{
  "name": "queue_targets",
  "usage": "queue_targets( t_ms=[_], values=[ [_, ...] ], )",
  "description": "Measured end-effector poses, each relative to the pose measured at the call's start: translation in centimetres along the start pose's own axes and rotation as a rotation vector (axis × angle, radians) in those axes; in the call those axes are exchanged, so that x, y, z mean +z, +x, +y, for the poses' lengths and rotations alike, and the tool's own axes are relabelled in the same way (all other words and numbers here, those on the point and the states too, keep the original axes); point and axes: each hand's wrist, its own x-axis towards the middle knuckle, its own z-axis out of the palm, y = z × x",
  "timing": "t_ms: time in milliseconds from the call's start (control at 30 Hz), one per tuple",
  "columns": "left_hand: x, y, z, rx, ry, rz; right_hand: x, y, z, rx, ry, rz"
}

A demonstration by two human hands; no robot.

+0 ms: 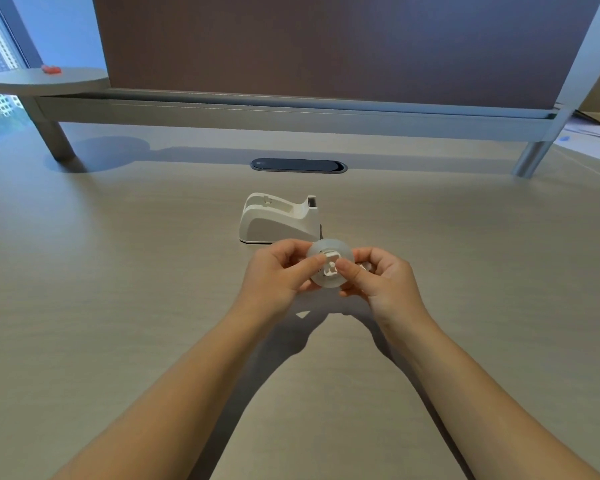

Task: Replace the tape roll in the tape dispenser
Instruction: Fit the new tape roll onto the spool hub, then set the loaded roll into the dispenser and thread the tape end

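Note:
A white tape dispenser (278, 220) stands on the desk, its roll cradle empty and its cutter at the right end. Just in front of it I hold a translucent tape roll (330, 249) up above the desk, with a white plastic core piece (330, 266) in its centre hole. My left hand (278, 275) grips the roll's left side, thumb on the face of the roll. My right hand (378, 278) grips the right side, its thumb pressing on the white core. The far side of the roll is hidden.
A dark oval cable grommet (298, 165) sits in the desk behind the dispenser. A partition panel on metal legs (54, 140) runs across the back. A round shelf (45, 81) with a small red object (51, 69) is at far left. Papers (589, 140) lie at far right.

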Motion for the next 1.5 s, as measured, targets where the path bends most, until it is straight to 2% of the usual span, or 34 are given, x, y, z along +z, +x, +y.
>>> queue_targets(
  t_ms=[667,900,1033,1167,1267,1400,1500],
  values=[
    [0.2,0.0,-0.2,-0.023,-0.038,0.004,0.2,-0.1,-0.2,0.004,-0.076,0.024],
    [-0.8,0.5,2.2,-0.287,-0.219,-0.110,0.3,-1.0,-2.0,0.000,-0.018,-0.029],
    [-2.0,0.9,3.9,-0.426,-0.305,-0.153,-0.4,-0.7,-3.3,-0.186,-0.246,-0.118],
    [-2.1,0.5,4.7,-0.514,-0.287,-0.191,0.3,-0.7,-4.0,-0.272,-0.368,-0.184],
    [-2.7,0.2,4.9,-0.454,-0.190,-0.200,0.5,-0.4,-4.2,-0.255,-0.329,-0.205],
    [-3.7,0.2,4.6,-0.129,0.145,-0.203,1.0,-0.1,-4.0,-0.235,-0.257,-0.216],
    [-4.1,0.2,4.5,-0.015,0.241,-0.193,1.5,0.4,-3.8,-0.223,-0.215,-0.226]
  ],
)
